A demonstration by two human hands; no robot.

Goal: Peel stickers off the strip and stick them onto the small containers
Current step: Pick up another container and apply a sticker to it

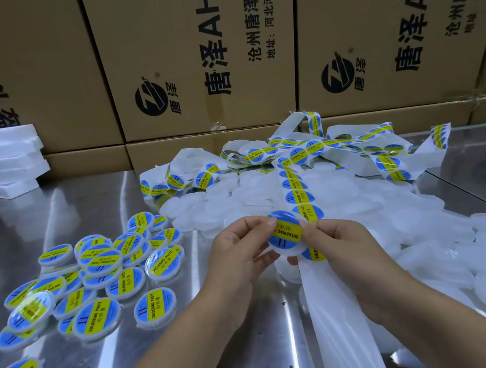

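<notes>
— Where is the small container [286, 251] right now?

— Held up over the steel table [19, 217], between both hands, near the middle of the view. A round blue-and-yellow sticker [285, 232] reading "SOLDERING PASTE" lies on its top face.

— How do the fingers sit?

— The left hand [236, 254] grips the container's left edge, thumb on the sticker's rim, fingers curled beneath. The right hand [339, 248] pinches the right edge, thumb tip on the sticker. I cannot tell whether the sticker is pressed flat all over.

— And the strip [296, 188]?

— It runs from behind the container up and away, stickers in 1 row, into a loose tangle at the far side of the table. Below the hands, bare white backing [327, 313] trails toward the near edge, passing under the right hand.

— What lies around that?

— To the left, a heap of labelled containers [100, 274], well apart from the hands. To the right and behind, a spread of bare containers [432, 234], translucent white, partly under the strip.

— Farther out?

— A stack of white trays [4, 159] at the far left, and cardboard boxes [196, 49] with black print along the back.
</notes>
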